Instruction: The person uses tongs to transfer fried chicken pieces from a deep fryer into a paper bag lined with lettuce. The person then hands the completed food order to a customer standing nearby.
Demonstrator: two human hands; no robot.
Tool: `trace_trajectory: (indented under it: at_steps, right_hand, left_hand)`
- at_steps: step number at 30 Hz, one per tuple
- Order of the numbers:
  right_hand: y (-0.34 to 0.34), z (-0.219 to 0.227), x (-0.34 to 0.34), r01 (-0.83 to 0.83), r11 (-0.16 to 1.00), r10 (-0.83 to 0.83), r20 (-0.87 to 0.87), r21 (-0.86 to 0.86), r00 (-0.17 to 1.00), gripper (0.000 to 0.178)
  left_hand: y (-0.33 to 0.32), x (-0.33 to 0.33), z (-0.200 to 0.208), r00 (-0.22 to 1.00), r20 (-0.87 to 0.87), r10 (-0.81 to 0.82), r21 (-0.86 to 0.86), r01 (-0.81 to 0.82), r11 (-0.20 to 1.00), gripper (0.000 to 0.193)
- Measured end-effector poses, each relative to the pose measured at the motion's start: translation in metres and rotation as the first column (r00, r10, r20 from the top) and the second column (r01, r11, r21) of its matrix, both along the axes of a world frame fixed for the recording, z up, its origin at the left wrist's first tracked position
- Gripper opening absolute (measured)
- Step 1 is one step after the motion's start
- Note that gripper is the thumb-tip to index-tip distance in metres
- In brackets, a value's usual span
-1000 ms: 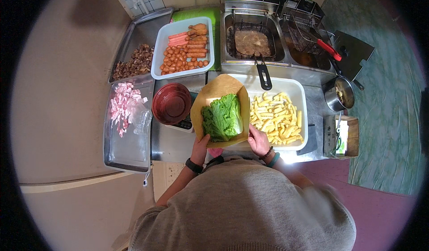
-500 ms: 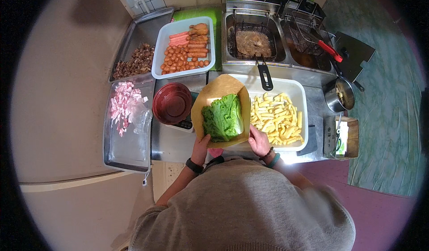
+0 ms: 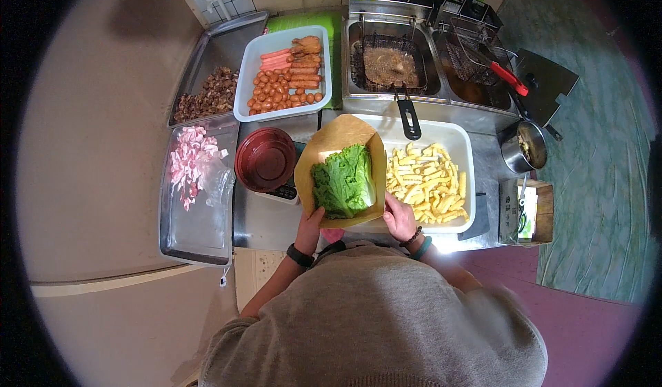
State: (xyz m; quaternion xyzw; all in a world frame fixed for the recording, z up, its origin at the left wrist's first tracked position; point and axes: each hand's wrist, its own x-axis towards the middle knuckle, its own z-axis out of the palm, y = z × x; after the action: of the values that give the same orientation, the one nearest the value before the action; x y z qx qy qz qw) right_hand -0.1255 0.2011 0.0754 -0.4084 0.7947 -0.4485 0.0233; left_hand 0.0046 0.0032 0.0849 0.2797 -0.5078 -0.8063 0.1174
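Between both hands I hold a brown kraft paper food box (image 3: pixel 331 130) with a green lettuce leaf (image 3: pixel 343 180) lying in it. My left hand (image 3: pixel 310 227) grips the box's near left corner, and my right hand (image 3: pixel 398 217) grips its near right corner; the fingers under the box are hidden. To the box's left, a dark red bowl (image 3: pixel 265 159) sits on a kitchen scale (image 3: pixel 285 192). Partly behind the box on the right is a white tub (image 3: pixel 472 159) of crinkle-cut fries (image 3: pixel 431 184).
A white tray (image 3: pixel 243 90) holds sausages and chicken pieces. Metal trays at left carry browned meat (image 3: pixel 209 96) and pink raw slices (image 3: pixel 193 159). Behind is a double fryer (image 3: pixel 393 101) with a black-handled basket (image 3: pixel 408 118). A steel pot (image 3: pixel 520 149) and a small box (image 3: pixel 510 211) stand at right.
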Motion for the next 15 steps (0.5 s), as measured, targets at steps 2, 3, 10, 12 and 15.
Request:
trace_trajectory:
  at_steps: [2, 3, 10, 12, 15]
  right_hand:
    - [-0.001, 0.000, 0.000, 0.005, 1.000, -0.005, -0.009, -0.015, 1.000, 0.059]
    - [-0.001, 0.001, 0.000, 0.006, 1.000, -0.006, -0.014, -0.022, 1.000, 0.059]
    - [-0.003, 0.004, -0.001, 0.008, 1.000, -0.009, -0.013, -0.024, 1.000, 0.060]
    - [-0.002, 0.005, 0.000, 0.011, 1.000, -0.011, 0.003, -0.005, 1.000, 0.059]
    - [-0.001, 0.003, -0.001, 0.009, 1.000, -0.009, 0.035, -0.003, 0.999, 0.056]
  left_hand:
    - [0.000, 0.000, -0.001, 1.000, -0.005, -0.002, -0.007, 0.002, 1.000, 0.037]
    - [0.000, 0.000, -0.001, 1.000, -0.006, -0.002, -0.006, 0.002, 1.000, 0.037]
    - [0.000, 0.000, 0.010, 0.998, 0.032, -0.049, 0.000, 0.049, 0.999, 0.037]
    - [0.000, 0.000, 0.012, 0.998, 0.029, -0.050, -0.004, 0.050, 0.999, 0.037]
    - [-0.001, 0.000, 0.007, 0.999, 0.012, -0.045, 0.005, 0.045, 0.999, 0.037]
